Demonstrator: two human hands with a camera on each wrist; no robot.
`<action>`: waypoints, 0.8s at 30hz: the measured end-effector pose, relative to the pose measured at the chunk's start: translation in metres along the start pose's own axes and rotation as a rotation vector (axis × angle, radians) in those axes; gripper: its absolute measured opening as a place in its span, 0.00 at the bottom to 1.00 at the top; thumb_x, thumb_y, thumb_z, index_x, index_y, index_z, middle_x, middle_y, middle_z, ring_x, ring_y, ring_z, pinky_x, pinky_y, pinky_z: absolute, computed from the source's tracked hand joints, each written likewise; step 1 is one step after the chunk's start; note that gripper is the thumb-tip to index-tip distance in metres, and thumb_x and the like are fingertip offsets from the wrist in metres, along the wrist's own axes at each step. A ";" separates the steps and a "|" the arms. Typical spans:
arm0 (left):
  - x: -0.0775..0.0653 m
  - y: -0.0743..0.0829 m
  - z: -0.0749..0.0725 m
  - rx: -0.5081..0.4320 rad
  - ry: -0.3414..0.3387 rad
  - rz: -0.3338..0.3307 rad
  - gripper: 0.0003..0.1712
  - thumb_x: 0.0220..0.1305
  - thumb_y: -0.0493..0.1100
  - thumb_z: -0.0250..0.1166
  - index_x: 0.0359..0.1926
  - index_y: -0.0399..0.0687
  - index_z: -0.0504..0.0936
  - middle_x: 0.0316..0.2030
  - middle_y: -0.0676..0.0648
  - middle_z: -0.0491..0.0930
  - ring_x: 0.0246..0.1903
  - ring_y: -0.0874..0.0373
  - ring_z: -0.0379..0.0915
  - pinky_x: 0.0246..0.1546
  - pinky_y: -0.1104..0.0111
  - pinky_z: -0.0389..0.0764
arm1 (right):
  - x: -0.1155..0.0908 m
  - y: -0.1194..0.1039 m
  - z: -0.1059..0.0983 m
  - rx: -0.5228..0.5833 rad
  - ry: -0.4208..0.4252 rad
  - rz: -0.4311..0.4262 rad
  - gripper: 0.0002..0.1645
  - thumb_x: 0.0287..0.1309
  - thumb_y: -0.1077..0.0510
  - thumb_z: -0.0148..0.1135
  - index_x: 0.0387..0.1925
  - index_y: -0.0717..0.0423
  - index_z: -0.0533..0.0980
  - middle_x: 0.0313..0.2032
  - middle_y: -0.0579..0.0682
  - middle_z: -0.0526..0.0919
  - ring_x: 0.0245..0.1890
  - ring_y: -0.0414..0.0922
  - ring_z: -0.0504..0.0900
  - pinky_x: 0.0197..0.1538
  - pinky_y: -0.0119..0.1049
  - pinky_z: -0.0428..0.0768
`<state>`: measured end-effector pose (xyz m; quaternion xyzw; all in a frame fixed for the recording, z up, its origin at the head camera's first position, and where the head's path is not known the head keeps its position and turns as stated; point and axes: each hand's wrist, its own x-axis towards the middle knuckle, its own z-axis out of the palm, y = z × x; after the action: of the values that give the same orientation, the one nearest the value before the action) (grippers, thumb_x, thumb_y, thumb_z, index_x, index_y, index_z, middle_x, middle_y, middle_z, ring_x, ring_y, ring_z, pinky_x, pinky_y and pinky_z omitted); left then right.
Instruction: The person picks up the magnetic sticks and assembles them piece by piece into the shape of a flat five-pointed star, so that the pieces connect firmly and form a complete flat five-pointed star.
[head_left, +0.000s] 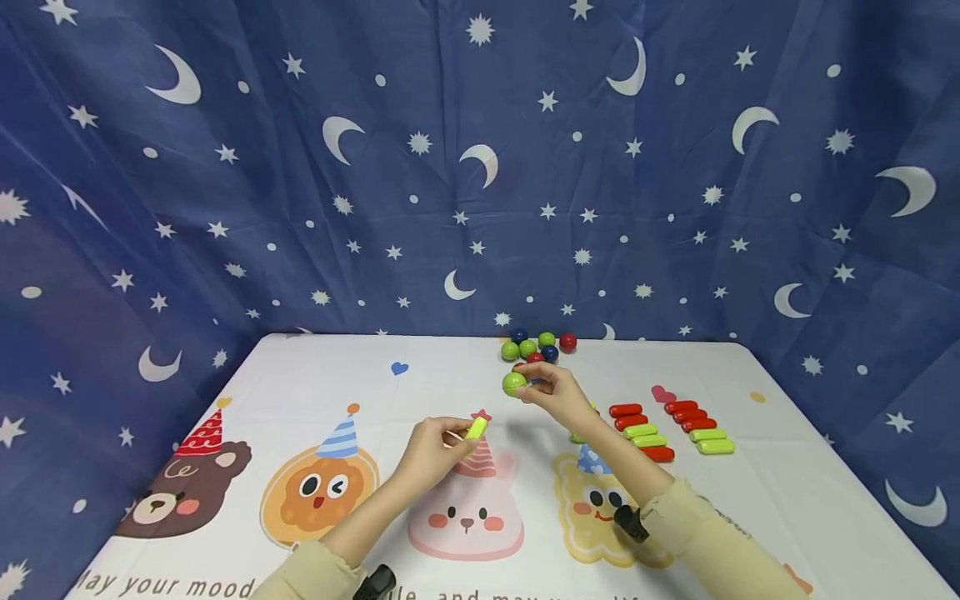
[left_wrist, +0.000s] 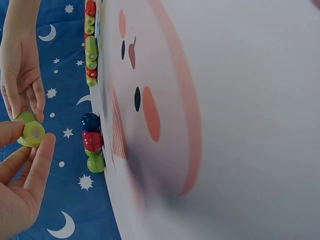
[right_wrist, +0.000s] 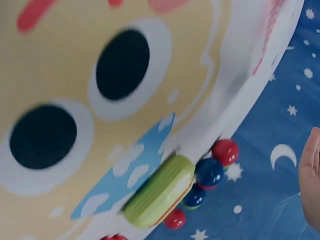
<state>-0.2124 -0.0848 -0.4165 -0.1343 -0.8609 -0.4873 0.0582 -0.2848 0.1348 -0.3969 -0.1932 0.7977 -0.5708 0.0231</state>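
Observation:
My left hand (head_left: 435,454) pinches a yellow-green rod (head_left: 477,428) between thumb and fingers, above the printed rabbit's hat. In the left wrist view the rod (left_wrist: 35,133) is seen nearly end-on, with a round grey spot in its tip. My right hand (head_left: 551,392) grips a green ball (head_left: 513,383) by thumb and fingertips, a little farther back and to the right. From the left wrist the ball (left_wrist: 26,117) is partly hidden behind the rod. Only the edge of a hand (right_wrist: 311,180) shows in the right wrist view, and what it holds is out of frame.
Several red, blue and green balls (head_left: 549,353) cluster at the table's back edge. Red and yellow-green rods (head_left: 643,431) lie in two groups at the right. Another green rod (right_wrist: 160,192) lies near the biscuit's blue hat, mostly behind my right forearm in the head view.

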 end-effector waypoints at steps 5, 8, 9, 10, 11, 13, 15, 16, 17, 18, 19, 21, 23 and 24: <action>0.003 0.002 -0.001 -0.026 0.012 0.010 0.15 0.52 0.33 0.68 0.43 0.34 0.83 0.31 0.42 0.84 0.27 0.57 0.80 0.22 0.77 0.75 | -0.005 -0.003 0.008 0.033 -0.045 0.007 0.21 0.57 0.67 0.62 0.52 0.71 0.73 0.50 0.67 0.78 0.35 0.42 0.84 0.40 0.28 0.81; 0.004 0.002 -0.001 -0.038 0.007 0.021 0.15 0.52 0.32 0.68 0.43 0.33 0.83 0.30 0.42 0.84 0.27 0.56 0.81 0.22 0.77 0.76 | -0.008 -0.005 0.013 0.033 -0.070 0.012 0.21 0.56 0.66 0.62 0.52 0.70 0.73 0.50 0.66 0.78 0.36 0.41 0.83 0.42 0.29 0.81; 0.004 0.002 -0.001 -0.039 0.006 0.020 0.15 0.52 0.32 0.68 0.43 0.32 0.83 0.30 0.41 0.84 0.27 0.56 0.81 0.22 0.77 0.76 | -0.009 -0.005 0.015 0.032 -0.078 0.017 0.21 0.56 0.65 0.62 0.52 0.69 0.73 0.50 0.66 0.79 0.37 0.41 0.83 0.42 0.29 0.81; 0.004 0.001 -0.001 -0.046 0.000 0.019 0.15 0.53 0.32 0.68 0.44 0.32 0.82 0.31 0.41 0.84 0.27 0.55 0.81 0.22 0.77 0.76 | -0.009 -0.005 0.016 0.030 -0.089 0.014 0.21 0.57 0.65 0.62 0.52 0.69 0.74 0.49 0.66 0.79 0.37 0.42 0.83 0.42 0.29 0.81; 0.003 0.001 -0.001 -0.053 -0.009 0.014 0.15 0.53 0.32 0.67 0.44 0.31 0.82 0.32 0.40 0.84 0.27 0.55 0.82 0.23 0.77 0.77 | -0.010 -0.005 0.018 0.027 -0.102 0.007 0.21 0.57 0.65 0.62 0.52 0.69 0.74 0.49 0.66 0.79 0.37 0.42 0.83 0.42 0.29 0.81; 0.002 0.000 0.000 -0.059 -0.021 0.007 0.16 0.53 0.31 0.67 0.45 0.31 0.82 0.34 0.39 0.84 0.28 0.54 0.82 0.24 0.76 0.77 | -0.011 -0.005 0.022 0.026 -0.123 0.000 0.21 0.57 0.65 0.62 0.52 0.69 0.73 0.48 0.66 0.79 0.37 0.42 0.83 0.41 0.29 0.81; 0.000 0.000 0.000 -0.062 -0.027 0.002 0.16 0.53 0.31 0.67 0.45 0.31 0.81 0.36 0.38 0.84 0.29 0.53 0.83 0.25 0.76 0.78 | -0.012 -0.006 0.026 0.015 -0.134 -0.007 0.20 0.57 0.65 0.61 0.52 0.69 0.74 0.48 0.66 0.79 0.37 0.43 0.82 0.41 0.29 0.81; -0.001 0.000 0.000 -0.066 -0.031 0.000 0.16 0.53 0.31 0.67 0.45 0.31 0.81 0.37 0.37 0.84 0.29 0.53 0.83 0.25 0.76 0.78 | -0.012 -0.006 0.027 0.010 -0.138 -0.014 0.20 0.57 0.65 0.61 0.51 0.70 0.73 0.48 0.67 0.79 0.37 0.44 0.82 0.41 0.29 0.81; -0.002 0.000 0.000 -0.060 -0.031 -0.003 0.16 0.53 0.31 0.67 0.45 0.31 0.81 0.37 0.38 0.84 0.29 0.53 0.83 0.25 0.76 0.78 | -0.013 -0.006 0.028 0.004 -0.142 -0.022 0.20 0.58 0.65 0.61 0.51 0.70 0.73 0.48 0.67 0.79 0.37 0.46 0.82 0.41 0.29 0.81; -0.002 0.000 0.000 -0.054 -0.032 -0.008 0.16 0.53 0.31 0.67 0.45 0.32 0.81 0.36 0.38 0.84 0.29 0.53 0.82 0.25 0.76 0.77 | -0.013 -0.007 0.029 -0.001 -0.143 -0.025 0.20 0.58 0.65 0.61 0.51 0.70 0.73 0.48 0.67 0.79 0.38 0.48 0.82 0.41 0.29 0.81; -0.002 0.000 0.000 -0.047 -0.035 -0.011 0.17 0.52 0.31 0.67 0.45 0.32 0.81 0.34 0.39 0.84 0.28 0.53 0.82 0.24 0.76 0.77 | -0.013 -0.007 0.029 -0.008 -0.147 -0.034 0.20 0.58 0.65 0.61 0.51 0.70 0.74 0.48 0.67 0.79 0.39 0.49 0.82 0.42 0.29 0.81; -0.002 0.001 0.000 -0.032 -0.044 -0.020 0.18 0.51 0.31 0.67 0.46 0.32 0.81 0.32 0.41 0.83 0.27 0.55 0.81 0.23 0.76 0.76 | -0.014 -0.007 0.030 -0.019 -0.154 -0.049 0.20 0.58 0.64 0.61 0.51 0.70 0.73 0.49 0.67 0.78 0.41 0.53 0.82 0.42 0.29 0.81; -0.002 0.001 0.000 -0.011 -0.059 -0.028 0.18 0.50 0.32 0.68 0.45 0.31 0.81 0.29 0.43 0.82 0.27 0.57 0.79 0.23 0.77 0.74 | -0.015 -0.007 0.031 -0.021 -0.162 -0.058 0.21 0.58 0.64 0.61 0.51 0.71 0.73 0.49 0.67 0.78 0.43 0.55 0.82 0.43 0.29 0.81; -0.003 0.001 0.000 -0.003 -0.064 -0.031 0.18 0.50 0.31 0.68 0.44 0.30 0.81 0.27 0.44 0.81 0.26 0.58 0.78 0.23 0.77 0.74 | -0.015 -0.007 0.032 -0.014 -0.166 -0.061 0.21 0.58 0.64 0.61 0.51 0.72 0.73 0.49 0.68 0.78 0.43 0.56 0.82 0.43 0.29 0.81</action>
<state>-0.2096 -0.0848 -0.4160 -0.1366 -0.8636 -0.4848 0.0227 -0.2603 0.1092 -0.4043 -0.2642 0.7907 -0.5478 0.0704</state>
